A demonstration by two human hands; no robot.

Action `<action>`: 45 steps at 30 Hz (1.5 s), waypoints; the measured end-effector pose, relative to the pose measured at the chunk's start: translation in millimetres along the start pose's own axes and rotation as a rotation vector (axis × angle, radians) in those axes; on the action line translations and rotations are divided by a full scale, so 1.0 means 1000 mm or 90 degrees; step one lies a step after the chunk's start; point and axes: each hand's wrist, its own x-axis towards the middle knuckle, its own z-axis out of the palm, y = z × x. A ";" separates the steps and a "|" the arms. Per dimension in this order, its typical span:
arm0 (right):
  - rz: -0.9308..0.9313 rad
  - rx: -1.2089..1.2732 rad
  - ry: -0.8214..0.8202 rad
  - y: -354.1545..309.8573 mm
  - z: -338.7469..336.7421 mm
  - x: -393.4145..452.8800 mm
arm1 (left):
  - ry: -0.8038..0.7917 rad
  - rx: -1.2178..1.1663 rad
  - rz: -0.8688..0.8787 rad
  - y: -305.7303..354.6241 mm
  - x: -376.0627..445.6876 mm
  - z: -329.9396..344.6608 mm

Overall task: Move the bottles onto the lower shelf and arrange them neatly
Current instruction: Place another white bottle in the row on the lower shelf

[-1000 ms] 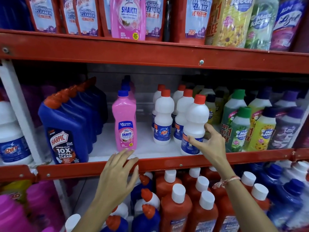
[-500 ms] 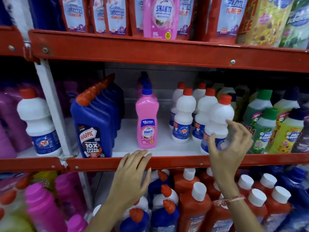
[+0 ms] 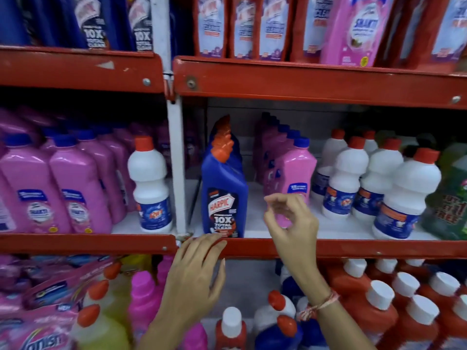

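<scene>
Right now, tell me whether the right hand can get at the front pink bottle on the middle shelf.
Probably yes. The right hand hovers empty just in front of the front pink bottle, fingers curled and open, and nothing stands between them; the blue Harpic bottle stands clear to its left.

Two empty hands, four pink bottles (image 3: 294, 183) filed behind the right one, and six white red-capped bottles (image 3: 404, 195) just beyond.

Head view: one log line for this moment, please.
left hand: open, on red shelf edge | right hand: empty, before pink Shakti bottle | Harpic bottle: upright
</scene>
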 end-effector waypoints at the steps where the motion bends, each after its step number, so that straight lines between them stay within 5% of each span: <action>1: 0.005 0.021 -0.021 -0.007 0.012 -0.003 | 0.004 0.003 -0.006 -0.011 -0.005 -0.006; 11: 0.032 0.108 -0.144 -0.076 0.124 -0.017 | 0.029 0.091 -0.079 -0.105 -0.039 -0.047; 18: 0.141 -0.160 -0.170 -0.108 0.184 -0.037 | -0.036 0.147 -0.122 -0.138 -0.047 -0.054; 24: 0.212 -0.179 -0.128 -0.110 0.215 -0.039 | -0.050 0.127 -0.104 -0.145 -0.047 -0.056; 45: 0.153 0.004 -0.001 -0.122 0.168 -0.026 | -0.023 0.056 -0.133 -0.128 -0.048 -0.058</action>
